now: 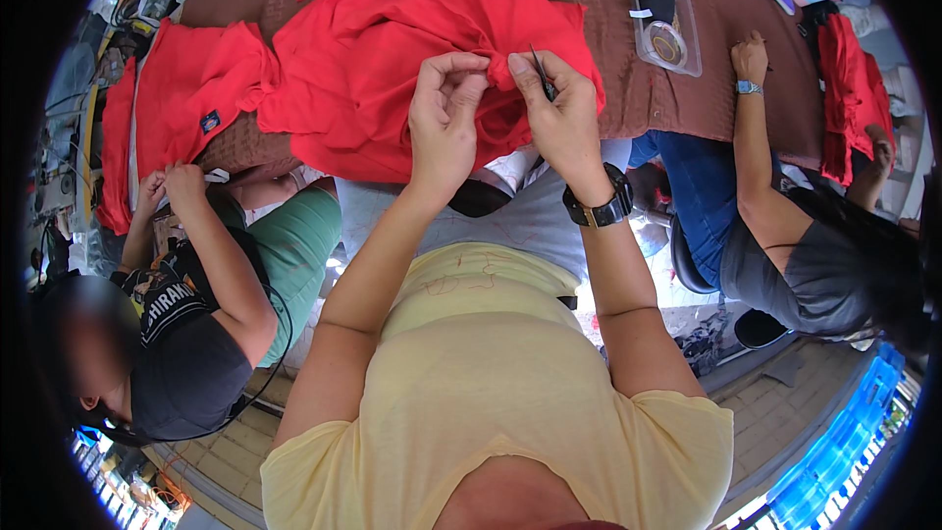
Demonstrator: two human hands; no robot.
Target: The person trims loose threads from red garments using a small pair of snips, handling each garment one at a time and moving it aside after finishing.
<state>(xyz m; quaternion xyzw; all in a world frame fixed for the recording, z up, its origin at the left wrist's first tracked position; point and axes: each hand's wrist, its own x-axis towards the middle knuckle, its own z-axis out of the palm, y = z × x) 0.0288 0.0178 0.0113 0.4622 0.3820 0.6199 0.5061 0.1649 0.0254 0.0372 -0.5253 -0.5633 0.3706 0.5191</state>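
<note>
A red cloth garment (pixel 343 69) lies bunched over the table edge in front of me and hangs towards my lap. My left hand (pixel 446 118) is closed in a pinch at a gathered bit of this cloth. On the other side of the same fold, my right hand (pixel 564 113) grips the cloth between thumb and finger. Small dark thread snips (pixel 542 74) are also held in that hand, their narrow tip pointing away from me. The snips' rear part is hidden in the palm.
A brown cloth (pixel 633 103) covers the table. A clear plastic tub (pixel 669 44) at the right holds a roll of tape, with a black tube-like thing beside it. Co-workers sit at both sides; the left one handles a red garment (pixel 186 88).
</note>
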